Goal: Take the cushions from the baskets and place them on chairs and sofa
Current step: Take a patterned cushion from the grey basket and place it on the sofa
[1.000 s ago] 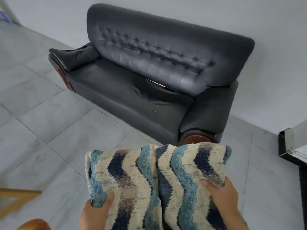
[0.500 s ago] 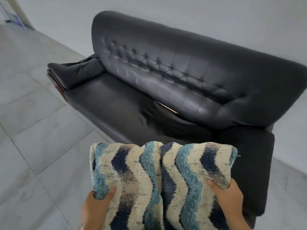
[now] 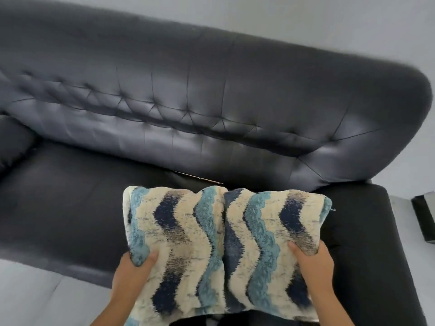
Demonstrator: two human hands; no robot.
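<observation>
Two cushions with cream, teal and navy zigzag stripes are held side by side, touching, over the seat of a black leather sofa (image 3: 70, 196). My left hand (image 3: 131, 274) grips the left cushion (image 3: 174, 243) at its lower left edge. My right hand (image 3: 315, 267) grips the right cushion (image 3: 263, 243) at its lower right edge. Both cushions hang above the right half of the seat, near the right armrest (image 3: 367, 231). The tufted backrest (image 3: 211, 109) rises behind them. No basket is in view.
Grey floor tiles (image 3: 35, 297) show at the lower left in front of the sofa. A pale wall (image 3: 329, 24) runs behind the backrest. A dark object (image 3: 423, 217) stands past the right armrest. The left armrest (image 3: 11, 142) sits at the far left edge.
The sofa has grown much larger in view as I came closer. The cushions, earlier over the floor, are now above the seat. Both hands keep the same grip.
</observation>
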